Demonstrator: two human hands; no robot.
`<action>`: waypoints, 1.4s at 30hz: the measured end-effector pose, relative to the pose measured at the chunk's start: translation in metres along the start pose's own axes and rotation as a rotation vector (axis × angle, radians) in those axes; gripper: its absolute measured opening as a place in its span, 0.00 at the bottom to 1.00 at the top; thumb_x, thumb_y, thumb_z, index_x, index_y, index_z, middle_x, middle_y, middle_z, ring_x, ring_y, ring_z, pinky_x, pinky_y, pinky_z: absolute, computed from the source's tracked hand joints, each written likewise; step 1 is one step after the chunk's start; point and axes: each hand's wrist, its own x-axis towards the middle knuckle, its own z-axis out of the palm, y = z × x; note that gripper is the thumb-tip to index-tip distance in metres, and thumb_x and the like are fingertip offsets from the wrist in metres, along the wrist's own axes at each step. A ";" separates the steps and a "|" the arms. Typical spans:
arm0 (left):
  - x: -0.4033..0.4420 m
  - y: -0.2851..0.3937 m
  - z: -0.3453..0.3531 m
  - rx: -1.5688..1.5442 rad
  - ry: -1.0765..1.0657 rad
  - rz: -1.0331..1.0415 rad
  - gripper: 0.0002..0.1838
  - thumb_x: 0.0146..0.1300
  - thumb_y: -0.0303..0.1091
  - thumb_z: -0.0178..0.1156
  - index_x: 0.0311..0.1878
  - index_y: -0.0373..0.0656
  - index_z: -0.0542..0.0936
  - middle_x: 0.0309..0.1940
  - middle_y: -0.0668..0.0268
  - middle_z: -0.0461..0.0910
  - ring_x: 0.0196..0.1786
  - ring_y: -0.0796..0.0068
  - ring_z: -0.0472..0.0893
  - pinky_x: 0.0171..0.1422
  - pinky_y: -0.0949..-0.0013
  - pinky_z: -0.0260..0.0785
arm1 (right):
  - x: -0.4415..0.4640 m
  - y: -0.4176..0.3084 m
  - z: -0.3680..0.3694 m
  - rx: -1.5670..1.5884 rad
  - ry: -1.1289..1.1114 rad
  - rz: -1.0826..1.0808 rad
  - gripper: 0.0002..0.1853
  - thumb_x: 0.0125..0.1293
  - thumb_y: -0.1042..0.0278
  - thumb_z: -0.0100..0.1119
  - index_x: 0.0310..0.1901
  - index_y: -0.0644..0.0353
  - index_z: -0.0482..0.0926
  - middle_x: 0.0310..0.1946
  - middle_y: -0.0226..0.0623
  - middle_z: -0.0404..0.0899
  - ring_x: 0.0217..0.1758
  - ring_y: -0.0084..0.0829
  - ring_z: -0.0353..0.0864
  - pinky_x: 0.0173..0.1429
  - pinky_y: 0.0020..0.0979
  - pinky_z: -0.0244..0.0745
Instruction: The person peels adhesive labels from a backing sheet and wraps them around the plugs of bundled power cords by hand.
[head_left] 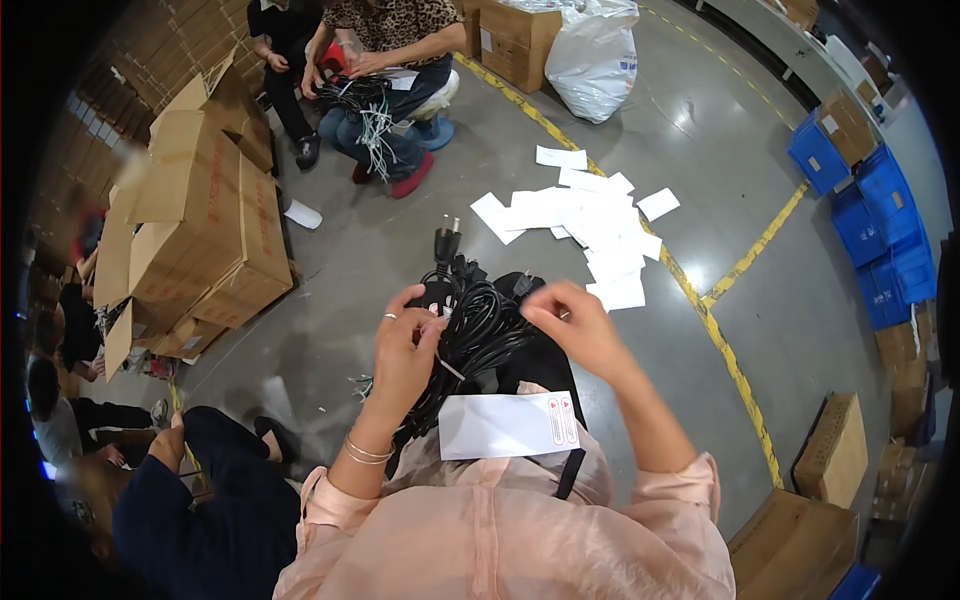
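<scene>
A bundle of black power cables (485, 325) lies across my lap, with a plug (447, 243) pointing up at its far end. At the left side of the bundle is my left hand (405, 345), thumb and fingertips pinched on a small white piece (441, 312) that may be a label. To the right of the cables my right hand (572, 322) is raised, thumb and forefinger together; whether anything is between them is too small to tell. Nearer to me a white sheet (505, 425) with two red-marked labels (564, 420) rests on my lap.
White papers (590, 225) are scattered on the floor ahead. Large cartons (215, 215) stand at the left, a white bag (592, 60) at the back, blue bins (870, 235) at the right. Co-workers (395, 80) sit ahead and at the left.
</scene>
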 end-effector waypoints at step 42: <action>-0.044 0.071 0.020 -0.452 -0.439 0.072 0.04 0.61 0.27 0.58 0.37 0.38 0.79 0.38 0.59 0.81 0.33 0.68 0.80 0.36 0.71 0.72 | -0.134 -0.013 0.010 0.756 -0.043 0.367 0.04 0.67 0.72 0.55 0.36 0.63 0.75 0.29 0.34 0.80 0.27 0.17 0.74 0.31 0.18 0.68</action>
